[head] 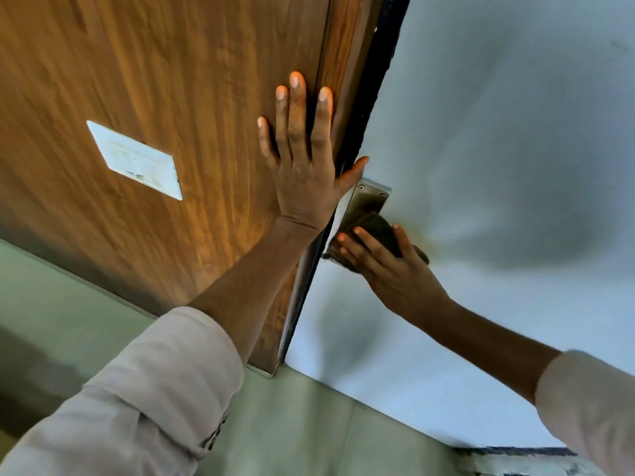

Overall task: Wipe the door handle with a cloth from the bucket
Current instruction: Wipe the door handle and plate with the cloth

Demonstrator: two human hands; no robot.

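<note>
My left hand (302,166) lies flat with fingers spread on the brown wooden door (154,97), its thumb hooked over the door's edge just above the metal handle plate (369,201). Below that plate, my right hand (388,269) grips a dark cloth (372,228) wrapped around the door handle, so the handle itself is hidden. The cloth presses against the lower part of the plate. No bucket is in view.
The door's pale grey-white side (498,149) fills the right half. A white rectangular label (135,161) is stuck on the wooden face. Greenish floor tiles (292,424) lie below, with a dark broken strip (515,451) at the lower right.
</note>
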